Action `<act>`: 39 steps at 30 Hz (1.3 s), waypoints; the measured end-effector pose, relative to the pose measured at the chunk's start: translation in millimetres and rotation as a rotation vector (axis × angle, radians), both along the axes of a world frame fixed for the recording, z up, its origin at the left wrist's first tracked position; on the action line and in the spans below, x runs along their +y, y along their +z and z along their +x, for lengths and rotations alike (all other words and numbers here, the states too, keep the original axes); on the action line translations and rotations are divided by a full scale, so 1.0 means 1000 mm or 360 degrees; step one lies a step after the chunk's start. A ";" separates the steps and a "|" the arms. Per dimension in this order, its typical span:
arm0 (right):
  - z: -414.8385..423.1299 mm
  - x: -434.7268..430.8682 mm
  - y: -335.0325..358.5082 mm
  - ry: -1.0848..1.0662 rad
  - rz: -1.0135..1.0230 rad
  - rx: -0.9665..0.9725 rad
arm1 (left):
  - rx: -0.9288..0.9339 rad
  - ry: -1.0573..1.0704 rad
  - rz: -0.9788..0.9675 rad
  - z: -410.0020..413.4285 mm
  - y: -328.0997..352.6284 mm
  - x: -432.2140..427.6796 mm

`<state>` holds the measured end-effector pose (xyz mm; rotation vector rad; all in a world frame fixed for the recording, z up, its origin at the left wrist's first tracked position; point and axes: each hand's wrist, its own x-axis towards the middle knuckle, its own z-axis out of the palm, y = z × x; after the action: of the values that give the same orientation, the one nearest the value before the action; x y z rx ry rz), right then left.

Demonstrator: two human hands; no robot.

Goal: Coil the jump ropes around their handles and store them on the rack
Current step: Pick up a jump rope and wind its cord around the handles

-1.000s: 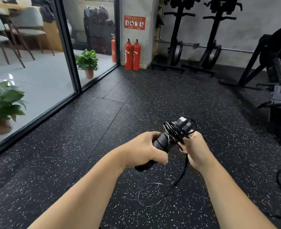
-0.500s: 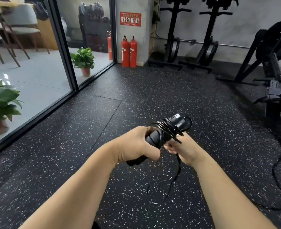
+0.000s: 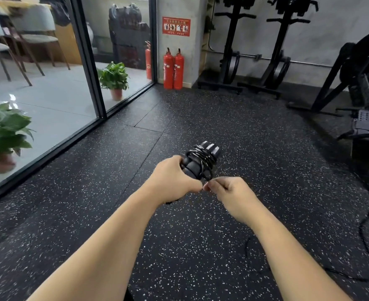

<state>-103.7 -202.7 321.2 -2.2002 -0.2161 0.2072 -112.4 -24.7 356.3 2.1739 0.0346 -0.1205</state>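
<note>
My left hand grips the black jump rope handles, which point up and away from me. Thin black rope is coiled in several turns around their upper part. My right hand is just below and right of the handles, fingers pinched on the end of the rope close to my left thumb. No loose rope hangs below my hands. A second black rope lies on the floor at the right. No storage rack for the ropes is identifiable.
Speckled black rubber floor spreads ahead. A glass wall with potted plants runs along the left. Two red fire extinguishers stand at the far corner. Black gym machines line the back wall and right side.
The dangling rope tail has been wound up onto the handles and no longer hangs down. My right hand has dropped from beside the coil to below it, pinching the rope end.
</note>
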 end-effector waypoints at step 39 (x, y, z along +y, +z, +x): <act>-0.032 0.014 0.063 0.0210 -0.1173 -0.0732 | -0.0467 -0.0070 0.1124 0.015 -0.025 -0.009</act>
<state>-136.0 -188.7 384.6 -2.9497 -0.6197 -0.1886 -97.2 -33.7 331.4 2.8754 -0.1615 0.2214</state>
